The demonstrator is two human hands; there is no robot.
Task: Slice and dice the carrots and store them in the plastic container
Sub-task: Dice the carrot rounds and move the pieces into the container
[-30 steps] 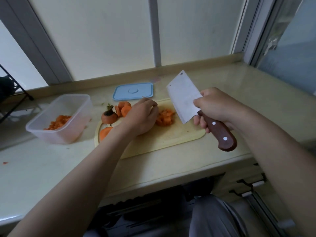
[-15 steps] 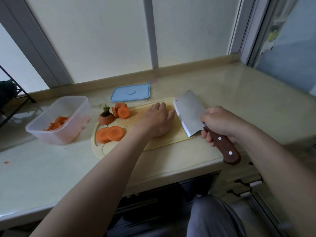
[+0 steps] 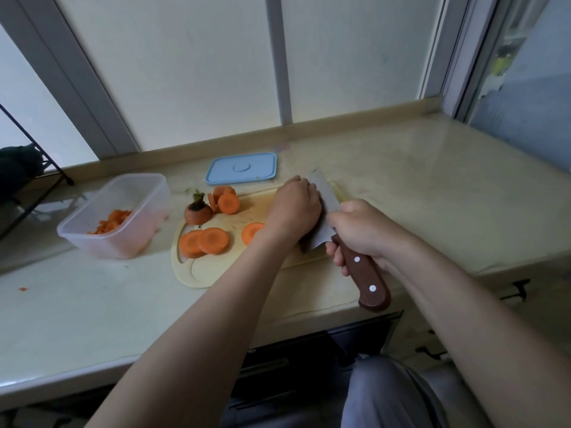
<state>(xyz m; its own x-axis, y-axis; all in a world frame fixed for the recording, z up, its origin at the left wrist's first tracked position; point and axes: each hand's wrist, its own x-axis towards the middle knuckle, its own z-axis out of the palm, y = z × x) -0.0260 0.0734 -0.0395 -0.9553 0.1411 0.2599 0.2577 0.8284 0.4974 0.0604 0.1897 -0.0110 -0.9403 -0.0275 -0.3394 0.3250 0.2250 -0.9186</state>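
The person stands at a pale surface [image 3: 77,304] under the window, both hands over a light cutting board [image 3: 200,273]. The right hand [image 3: 361,234] is wrapped tight round the dark wooden handle of a cleaver [image 3: 323,220], whose broad grey blade stands on edge on the board, tilted a little. The left hand [image 3: 295,208] lies back up on the board, pressed against the flat of the blade. Its fingers are tucked out of sight, so I cannot tell whether they are curled on anything.

The carrots are in several states. Two thick round slices [image 3: 204,241] overlap at the board's near left, bright orange with a paler ring round the core. A third slice [image 3: 251,232] peeps out by the left wrist. A leaning stack of rounds [image 3: 227,201] sits at the far left of the board, and just beside it is the cut-off carrot top [image 3: 197,211], dark with a green stub. Left of the board, a clear plastic container [image 3: 123,245] holds a small heap of diced carrot [image 3: 112,222]. A blue lid [image 3: 241,167] lies flat behind the board
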